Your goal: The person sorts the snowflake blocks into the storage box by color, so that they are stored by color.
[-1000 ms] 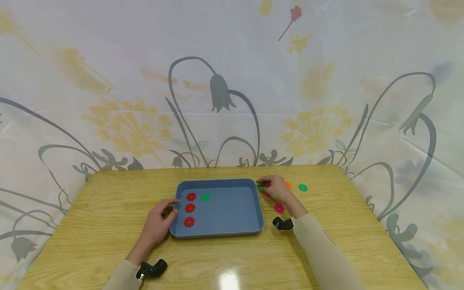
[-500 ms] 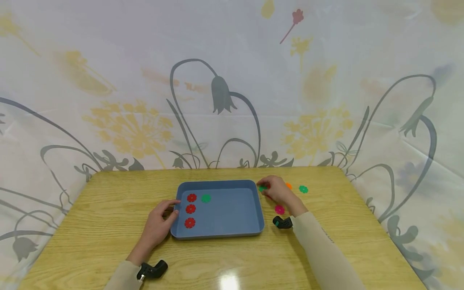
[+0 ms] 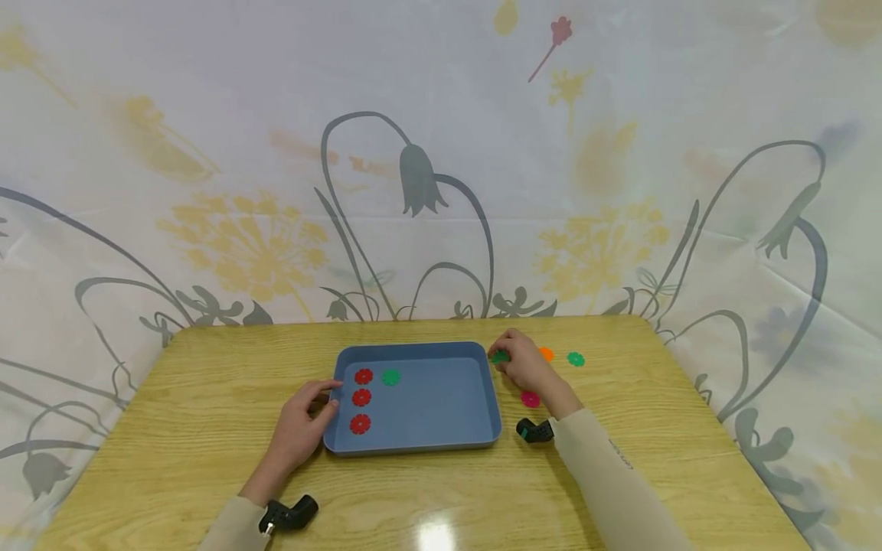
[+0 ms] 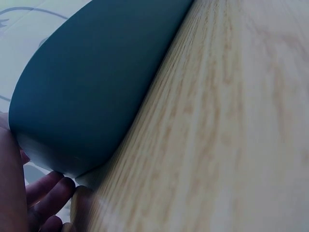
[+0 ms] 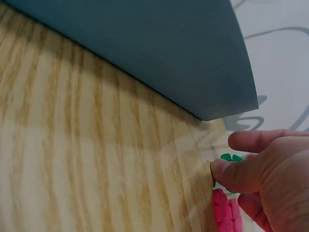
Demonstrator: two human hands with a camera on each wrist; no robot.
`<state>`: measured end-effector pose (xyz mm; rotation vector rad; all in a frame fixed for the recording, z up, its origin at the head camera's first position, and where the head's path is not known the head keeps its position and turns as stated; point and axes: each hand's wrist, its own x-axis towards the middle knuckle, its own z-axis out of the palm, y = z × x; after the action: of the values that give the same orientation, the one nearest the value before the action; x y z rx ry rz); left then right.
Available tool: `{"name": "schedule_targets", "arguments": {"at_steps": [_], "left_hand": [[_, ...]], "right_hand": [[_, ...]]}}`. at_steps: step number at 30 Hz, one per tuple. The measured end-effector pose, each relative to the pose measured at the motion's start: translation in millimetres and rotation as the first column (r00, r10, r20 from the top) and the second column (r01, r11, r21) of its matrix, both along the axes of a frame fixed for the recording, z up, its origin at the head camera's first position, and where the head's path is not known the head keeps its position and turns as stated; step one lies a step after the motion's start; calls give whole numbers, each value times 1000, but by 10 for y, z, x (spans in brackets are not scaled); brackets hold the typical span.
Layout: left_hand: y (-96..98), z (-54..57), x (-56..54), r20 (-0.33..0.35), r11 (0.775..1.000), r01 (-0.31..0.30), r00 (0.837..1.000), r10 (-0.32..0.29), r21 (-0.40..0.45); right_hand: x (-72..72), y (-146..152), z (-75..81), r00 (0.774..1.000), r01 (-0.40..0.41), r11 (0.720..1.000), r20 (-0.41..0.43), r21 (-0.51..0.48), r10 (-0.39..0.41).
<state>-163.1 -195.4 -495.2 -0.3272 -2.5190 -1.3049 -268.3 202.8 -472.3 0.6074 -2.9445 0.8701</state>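
My left hand [image 3: 303, 421] holds the left side of a blue tray [image 3: 412, 350], its thumb and index finger at the rim. In the left wrist view, other fingers [image 4: 53, 193] sit low against the tray's outer wall. Inside the tray lie three red flower-shaped discs [image 3: 361, 397] in a column and one green flower-shaped disc [image 3: 390, 377] beside the top one. Just right of the tray, my right hand [image 3: 527, 363] pinches another green disc [image 5: 231, 157] between thumb and finger. Pink discs [image 5: 223, 212] lie under that hand, partly hidden by it.
On the wooden table [image 3: 386, 497], right of the right hand, lie an orange disc [image 3: 547, 353] and a green one [image 3: 576, 359]. A pink disc [image 3: 530, 399] is nearer the front. Patterned cloth [image 3: 441, 252] stands behind the table.
My right fingers have closed on the green disc beside the tray and shifted slightly. The left hand and the tray stay where they were.
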Motion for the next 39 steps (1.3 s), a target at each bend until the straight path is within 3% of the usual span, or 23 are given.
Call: {"name": "schedule_targets", "arguments": {"at_steps": [11, 19, 30, 39], "left_hand": [[-19, -10, -1, -19, 1000, 8, 1000, -8, -2], [-14, -7, 0, -12, 1000, 7, 1000, -7, -9], [-5, -21, -10, -21, 1000, 10, 1000, -10, 0], [-8, -23, -2, -28, 1000, 15, 1000, -15, 1]], "right_hand": [[40, -20, -7, 998, 19, 1000, -58, 15, -18], [70, -13, 4, 998, 44, 999, -53, 18, -43], [87, 81, 66, 995, 81, 990, -56, -115, -88], [112, 69, 173, 991, 49, 983, -112, -176, -70]]}}
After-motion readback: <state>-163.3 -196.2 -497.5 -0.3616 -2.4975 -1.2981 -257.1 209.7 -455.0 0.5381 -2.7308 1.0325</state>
